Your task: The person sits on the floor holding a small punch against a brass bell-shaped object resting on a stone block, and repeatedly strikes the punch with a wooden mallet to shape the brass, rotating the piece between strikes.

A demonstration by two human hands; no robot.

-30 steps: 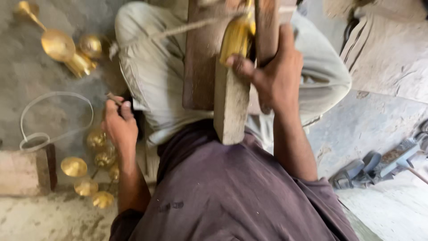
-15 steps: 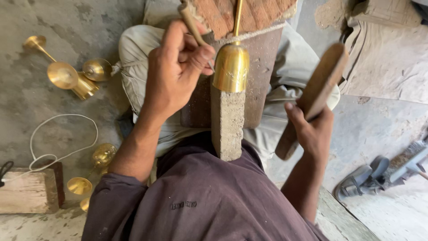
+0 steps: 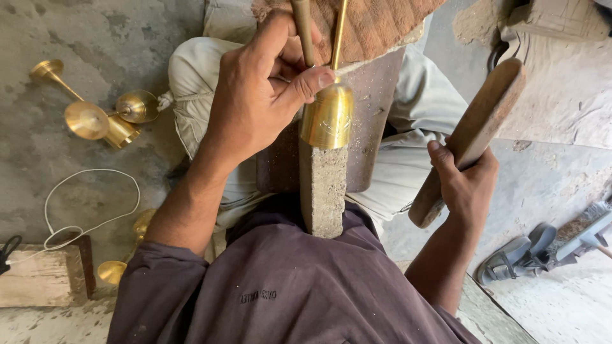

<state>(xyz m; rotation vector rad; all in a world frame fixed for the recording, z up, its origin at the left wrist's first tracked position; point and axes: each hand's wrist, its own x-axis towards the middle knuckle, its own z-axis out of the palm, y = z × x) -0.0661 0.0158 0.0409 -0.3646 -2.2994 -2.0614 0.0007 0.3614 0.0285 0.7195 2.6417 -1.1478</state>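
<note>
Head view, looking straight down, and quite a bit is cut off or buried. Far left, a wooden block (image 3: 39,280) runs off the frame edge with a white cord (image 3: 89,204) looping away from it over the concrete floor (image 3: 38,159). Above that sits a cluster of brass goblets (image 3: 102,118), all in plain sight, but a couple more brass pieces (image 3: 124,255) lower down are half tucked behind the person's left arm, so can't really tell what they are.

Left hand (image 3: 261,95) is clamped around a thin punch tool (image 3: 303,28), whose top goes out of frame. Thumb presses on the brass cup (image 3: 328,118), which sits upside down over the end of a narrow stone post (image 3: 323,191); the cup's stem (image 3: 340,32) is cut off at the top too. The post's near end disappears under the purple shirt.

Right hand (image 3: 462,185) is closed on a wooden mallet (image 3: 472,137), held off to the side, well apart from the cup, with open floor around it. Far right, grey sandals (image 3: 516,258) and some tool, partly cropped.
</note>
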